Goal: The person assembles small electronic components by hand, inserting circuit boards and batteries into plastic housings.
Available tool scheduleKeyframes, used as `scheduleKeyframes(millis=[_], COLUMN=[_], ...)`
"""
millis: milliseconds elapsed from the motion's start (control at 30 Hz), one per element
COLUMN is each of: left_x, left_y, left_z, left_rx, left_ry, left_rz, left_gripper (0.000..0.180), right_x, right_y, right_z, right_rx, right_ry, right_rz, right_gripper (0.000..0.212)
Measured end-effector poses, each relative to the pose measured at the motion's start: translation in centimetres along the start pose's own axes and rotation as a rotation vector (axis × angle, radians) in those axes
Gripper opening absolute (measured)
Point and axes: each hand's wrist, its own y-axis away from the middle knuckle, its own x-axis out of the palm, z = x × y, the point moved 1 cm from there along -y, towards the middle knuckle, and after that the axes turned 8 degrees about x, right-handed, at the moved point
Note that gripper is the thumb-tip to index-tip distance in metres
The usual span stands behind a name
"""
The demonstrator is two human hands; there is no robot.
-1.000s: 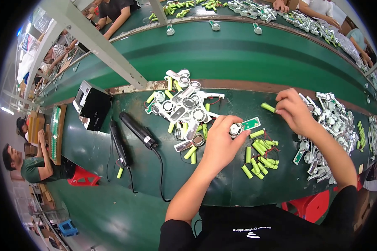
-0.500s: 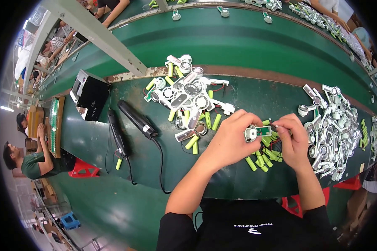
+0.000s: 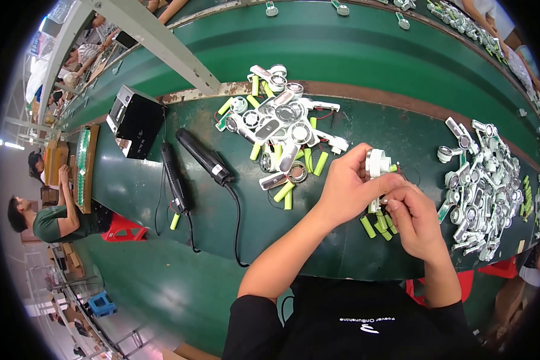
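Observation:
My left hand (image 3: pixel 347 191) is closed round a small white handheld fan (image 3: pixel 376 162), its round head standing above the fingers. Against the fan's lower end, my right hand (image 3: pixel 415 221) is closed in a pinch; what sits between its fingertips is too small to make out. A thin dark wire shows just beyond the two hands. Under them on the green table lie several yellow-green battery cells (image 3: pixel 381 224), partly covered by my hands.
A heap of white fan parts with battery cells (image 3: pixel 288 114) lies left of my hands, a larger heap (image 3: pixel 483 186) to the right. Two black corded tools (image 3: pixel 204 157) and a black box (image 3: pixel 139 123) are farther left. Behind runs a green conveyor belt (image 3: pixel 342 54). Other people sit nearby.
The fan in my left hand has been turned so its circuit board no longer shows. My right hand has moved left and nearer, up against the fan. The view has shifted slightly.

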Motion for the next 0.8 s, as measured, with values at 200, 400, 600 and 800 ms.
scheduleKeyframes(millis=[200, 400, 600, 800], left_x=[0.8, 0.8, 0.7, 0.7], left_y=[0.4, 0.8, 0.6, 0.9], left_z=[-0.3, -0.3, -0.1, 0.0], left_rx=[0.076, 0.234, 0.221, 0.296], left_ry=[-0.183, -0.396, -0.346, -0.406], left_rz=[0.002, 0.0, -0.023, -0.052], left_gripper=[0.038, 0.045, 0.047, 0.049], right_x=[-0.9, -0.4, -1.1, 0.0], right_y=[0.0, -0.2, -0.2, -0.4], right_z=[1.7, 1.9, 2.6, 2.6], right_rx=[-0.065, -0.183, -0.26, -0.322], right_ry=[0.125, 0.275, 0.389, 0.415], right_rz=[0.036, -0.029, -0.045, -0.098], right_gripper=[0.006, 0.015, 0.02, 0.022])
